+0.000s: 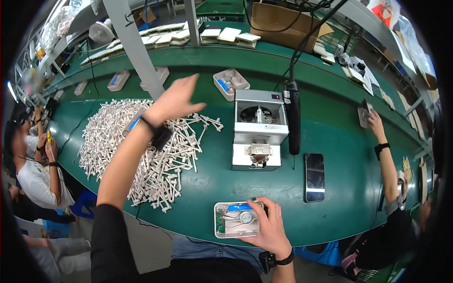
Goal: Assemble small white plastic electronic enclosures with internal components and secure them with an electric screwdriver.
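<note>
My right hand (270,225) grips an open white plastic housing (236,233) at the table's near edge. Inside it are a blue battery (239,207), a round speaker (246,217), a green circuit board (220,221) and thin wires. Thumb and fingers close on the housing's right end. My left hand (172,101) reaches out above the far side of a large heap of small white plastic parts (113,146), fingers stretched out and apart, with nothing in it. A pale housing (135,119) with a blue piece lies partly hidden by my left wrist.
A grey box-shaped screw feeder (259,131) stands mid-table, a black electric screwdriver (292,118) hanging beside it. A phone (314,178) lies to its right. Behind is another open housing (231,84). A metal post (134,45) rises behind the heap. Co-workers sit left and right.
</note>
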